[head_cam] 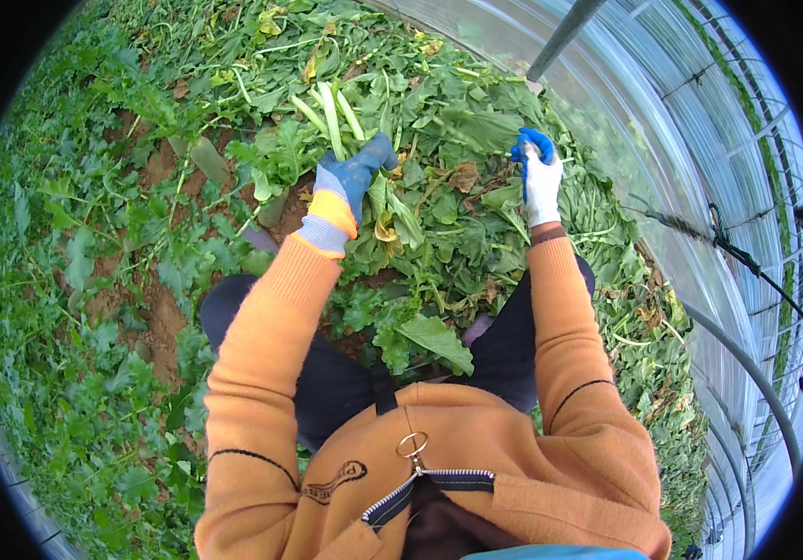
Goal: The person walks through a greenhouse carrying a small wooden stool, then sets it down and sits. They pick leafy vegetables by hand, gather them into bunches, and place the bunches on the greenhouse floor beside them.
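My left hand (356, 171), in a blue-coated knit glove with an orange cuff, is closed around a bunch of leaf stalks (331, 119). Their pale cut ends point away from me, and leaves (398, 213) hang below the fist. To the right, my right hand (540, 171) wears a white glove with blue-coated fingers. Its fingers are curled beside a motion-blurred green leaf (478, 129); whether they grip it is unclear. Left of my left hand, the pale green top of a radish-like root (209, 159) stands out of the soil.
Cut, wilting leaves (443, 210) cover the ground before me and along the right. Growing leafy plants (79, 259) fill the left, with brown soil (163, 329) between. A clear plastic greenhouse wall (653, 161) curves along the right, with metal pipes (562, 38) and a dark rope (730, 245).
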Motion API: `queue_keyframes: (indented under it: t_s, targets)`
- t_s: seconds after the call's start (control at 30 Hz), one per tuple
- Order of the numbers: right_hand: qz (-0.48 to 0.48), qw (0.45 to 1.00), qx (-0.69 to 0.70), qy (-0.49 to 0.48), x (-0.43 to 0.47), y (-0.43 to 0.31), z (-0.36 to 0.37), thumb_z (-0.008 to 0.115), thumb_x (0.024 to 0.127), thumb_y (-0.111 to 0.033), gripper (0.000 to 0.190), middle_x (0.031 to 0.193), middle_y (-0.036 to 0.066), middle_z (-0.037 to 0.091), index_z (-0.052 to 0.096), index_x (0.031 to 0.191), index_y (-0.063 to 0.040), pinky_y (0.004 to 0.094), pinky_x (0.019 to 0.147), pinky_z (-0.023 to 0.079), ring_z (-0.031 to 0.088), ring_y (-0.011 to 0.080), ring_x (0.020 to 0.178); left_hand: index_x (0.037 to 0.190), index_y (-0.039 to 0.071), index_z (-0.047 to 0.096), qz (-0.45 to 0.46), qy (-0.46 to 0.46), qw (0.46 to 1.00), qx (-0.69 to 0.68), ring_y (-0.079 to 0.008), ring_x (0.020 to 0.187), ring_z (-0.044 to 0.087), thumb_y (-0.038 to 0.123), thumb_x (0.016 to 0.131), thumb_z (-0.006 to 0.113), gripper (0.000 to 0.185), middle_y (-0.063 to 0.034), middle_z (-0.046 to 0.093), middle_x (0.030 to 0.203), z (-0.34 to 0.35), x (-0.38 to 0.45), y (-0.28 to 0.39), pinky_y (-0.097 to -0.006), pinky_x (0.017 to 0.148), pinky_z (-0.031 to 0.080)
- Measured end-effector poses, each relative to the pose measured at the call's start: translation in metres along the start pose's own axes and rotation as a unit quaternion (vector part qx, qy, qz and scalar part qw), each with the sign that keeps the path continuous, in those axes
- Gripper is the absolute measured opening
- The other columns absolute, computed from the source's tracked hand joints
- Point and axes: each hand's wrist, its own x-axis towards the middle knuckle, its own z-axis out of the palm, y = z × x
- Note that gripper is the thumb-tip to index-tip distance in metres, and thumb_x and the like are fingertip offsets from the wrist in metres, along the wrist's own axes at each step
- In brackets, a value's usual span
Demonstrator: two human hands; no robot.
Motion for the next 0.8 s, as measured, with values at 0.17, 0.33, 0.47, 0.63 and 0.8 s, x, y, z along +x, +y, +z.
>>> queue_keyframes:
  t_s: [0.17,0.33,0.47,0.63,0.8]
  targets:
    - [-0.046,0.998,0.03,0.023,-0.017,-0.046,-0.008,0.058,0.089,-0.009,0.024,0.093,0.009,0.065,0.06,0.11,0.003,0.0268,0.074,0.049,0.06,0.0138,0.074,0.082,0.0,0.067,0.022,-0.01,1.0,-0.017,-0.016,0.081,0.056,0.024,0.082,0.069,0.024,-0.0059,0.066,0.082,-0.001,-0.003,0.004,-0.0305,0.082,0.043]
    - [-0.132,0.974,0.178,0.056,-0.022,-0.108,-0.033,0.061,0.089,-0.013,0.023,0.099,0.011,0.065,0.06,0.108,0.0,0.028,0.074,0.049,0.059,0.0132,0.075,0.071,0.002,0.066,0.023,-0.001,0.999,-0.035,-0.0138,0.074,0.05,0.026,0.075,0.07,0.025,-0.002,0.061,0.075,0.003,-0.008,0.009,-0.0284,0.075,0.04]
    - [-0.182,0.961,0.209,0.029,-0.025,-0.151,-0.05,0.06,0.091,-0.022,0.027,0.106,0.008,0.063,0.06,0.11,-0.003,0.028,0.073,0.049,0.056,0.0099,0.074,0.076,-0.002,0.066,0.023,-0.014,0.998,-0.059,-0.0143,0.075,0.055,0.022,0.075,0.072,0.024,-0.0045,0.064,0.076,0.007,-0.012,0.012,-0.0292,0.079,0.042]
    - [-0.178,0.975,0.134,-0.001,-0.017,-0.154,-0.058,0.054,0.095,-0.03,0.035,0.099,0.004,0.062,0.059,0.116,-0.003,0.0302,0.081,0.049,0.058,0.0123,0.088,0.088,-0.002,0.069,0.016,-0.017,1.0,-0.001,-0.0145,0.08,0.058,0.027,0.083,0.068,0.029,-0.0065,0.067,0.084,0.009,-0.012,0.009,-0.0282,0.079,0.046]
    - [0.0,0.975,0.21,-0.067,0.001,-0.134,-0.075,0.051,0.096,-0.031,0.041,0.09,0.008,0.064,0.052,0.123,0.0,0.0401,0.091,0.048,0.061,0.0189,0.09,0.091,0.0,0.069,0.035,-0.038,0.998,-0.024,-0.014,0.079,0.057,0.026,0.083,0.069,0.027,-0.006,0.067,0.084,0.007,-0.009,0.006,-0.028,0.079,0.045]
